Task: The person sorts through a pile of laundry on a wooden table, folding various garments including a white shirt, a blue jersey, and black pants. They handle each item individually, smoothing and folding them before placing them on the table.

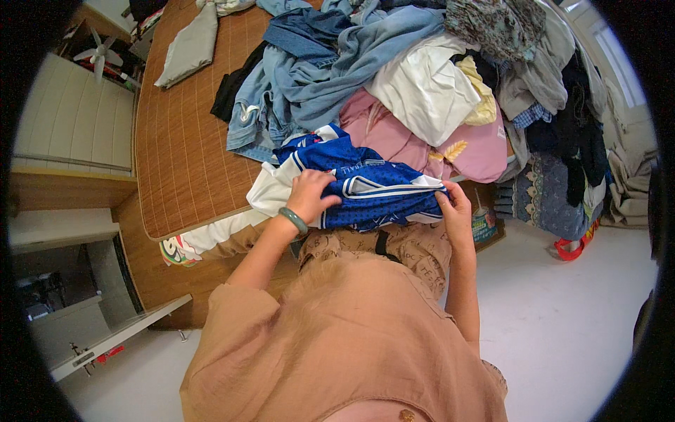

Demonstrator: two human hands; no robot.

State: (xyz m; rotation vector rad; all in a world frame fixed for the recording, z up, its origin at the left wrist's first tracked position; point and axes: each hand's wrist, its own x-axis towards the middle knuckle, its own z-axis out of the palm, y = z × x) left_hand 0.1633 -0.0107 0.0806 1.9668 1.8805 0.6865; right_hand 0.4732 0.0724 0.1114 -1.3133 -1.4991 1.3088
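Note:
A blue and white sports jersey (364, 184), loosely folded and bearing lettering, lies across my lap and the near edge of the bed. My left hand (312, 196), with a green bangle on the wrist, rests on the jersey's left part, its thumb apart from the fingers. At the right end, my right hand (454, 204) pinches the jersey's edge between thumb and fingers. Just behind the jersey are a light-blue denim garment (253, 121) and a pink garment (393, 132) with a yellow leaf motif.
A brown woven mat (182, 137) covers the bed. A heap of clothes spreads behind, with blue jeans (369, 42), a white garment (427, 84) and a folded grey cloth (190, 47). More clothes (559, 179) hang over the right side. A white fan (98, 54) stands left.

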